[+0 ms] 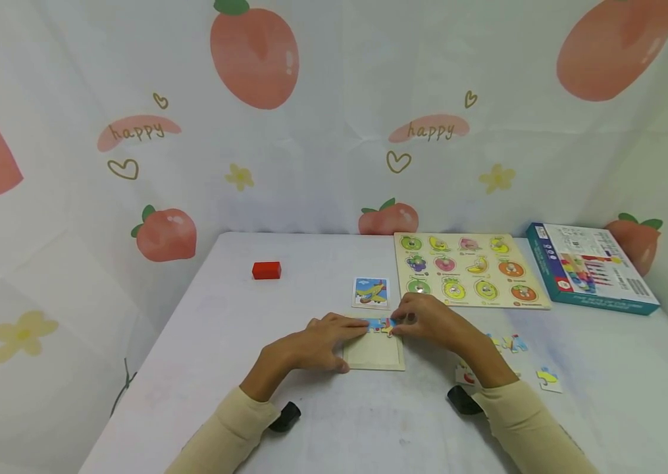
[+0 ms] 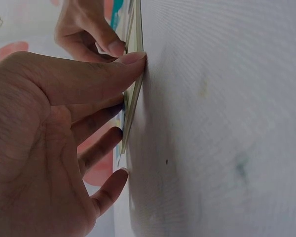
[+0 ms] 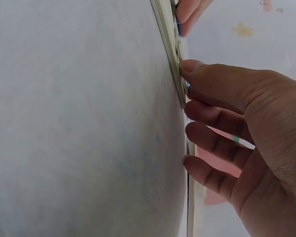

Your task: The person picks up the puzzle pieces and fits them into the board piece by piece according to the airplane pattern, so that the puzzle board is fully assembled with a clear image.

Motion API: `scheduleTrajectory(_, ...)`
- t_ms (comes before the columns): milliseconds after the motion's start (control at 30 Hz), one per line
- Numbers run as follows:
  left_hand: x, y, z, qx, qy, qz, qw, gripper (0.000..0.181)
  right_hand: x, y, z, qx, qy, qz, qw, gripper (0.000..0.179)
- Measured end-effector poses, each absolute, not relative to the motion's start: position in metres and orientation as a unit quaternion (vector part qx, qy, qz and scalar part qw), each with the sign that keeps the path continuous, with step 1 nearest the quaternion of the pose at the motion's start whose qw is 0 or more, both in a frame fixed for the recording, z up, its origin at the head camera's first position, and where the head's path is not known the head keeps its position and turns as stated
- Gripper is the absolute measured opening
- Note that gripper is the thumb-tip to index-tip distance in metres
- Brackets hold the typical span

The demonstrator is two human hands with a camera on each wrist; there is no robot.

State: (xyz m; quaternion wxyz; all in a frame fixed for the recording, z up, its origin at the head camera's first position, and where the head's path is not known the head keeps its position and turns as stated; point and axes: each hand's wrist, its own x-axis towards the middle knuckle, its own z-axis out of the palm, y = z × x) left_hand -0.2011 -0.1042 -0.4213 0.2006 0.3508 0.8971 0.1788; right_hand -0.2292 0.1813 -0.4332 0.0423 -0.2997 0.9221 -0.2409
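Note:
A small wooden puzzle tray [image 1: 374, 355] lies on the table with several blue jigsaw pieces [image 1: 375, 324] along its far side. My left hand [image 1: 322, 343] rests on the tray's left side, fingers stretched over the pieces and thumb at the near left corner. In the left wrist view, that thumb [image 2: 98, 79] touches the tray's edge. At the tray's far right corner my right hand [image 1: 428, 321] pinches a puzzle piece [image 1: 387, 328] between thumb and index finger. The right wrist view shows the right hand's thumb [image 3: 212, 74] over the tray rim [image 3: 168, 44]; the piece is mostly hidden there.
Behind the tray lies a square airplane picture card [image 1: 371, 292]. Loose puzzle pieces [image 1: 549, 379] lie at the right, some partly behind the right forearm. A fruit peg board [image 1: 470, 270] and a boxed set [image 1: 597, 266] are at the back right, a red block [image 1: 266, 270] at the back left.

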Motion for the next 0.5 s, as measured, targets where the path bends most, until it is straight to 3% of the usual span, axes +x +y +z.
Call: scheduleTrajectory(500, -0.2001, -0.1031, -0.4200, 0.354, 0.897, 0.172, 0.198, 0.076, -0.2259, 0.1748, -0.4298, -0.285, 0.929, -0.230, 0.050, 0.025)
